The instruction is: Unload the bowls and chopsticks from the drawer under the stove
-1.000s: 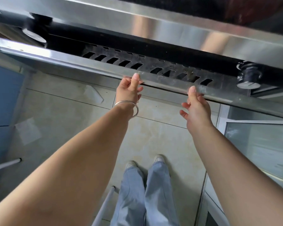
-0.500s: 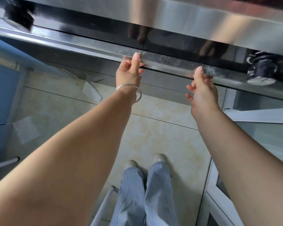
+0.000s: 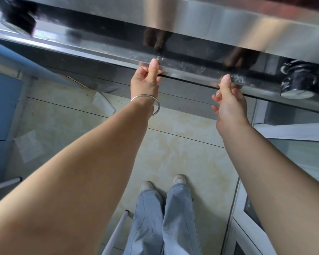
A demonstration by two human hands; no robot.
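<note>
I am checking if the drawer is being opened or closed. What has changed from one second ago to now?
The drawer front has gone inward: the slotted black panel seen a second ago is now hidden, so the drawer is being closed. Both hands went with it; the left hand and right hand keep their thumbs on its steel edge. The knob and the person's stance stayed as they were. No bowls or chopsticks show.

Left hand (image 3: 145, 83) with silver bracelet (image 3: 151, 102) and right hand (image 3: 228, 100) both gripping the steel drawer (image 3: 188, 68) front edge, black knob (image 3: 298, 81) far right, tiled floor (image 3: 173, 144) below
</note>
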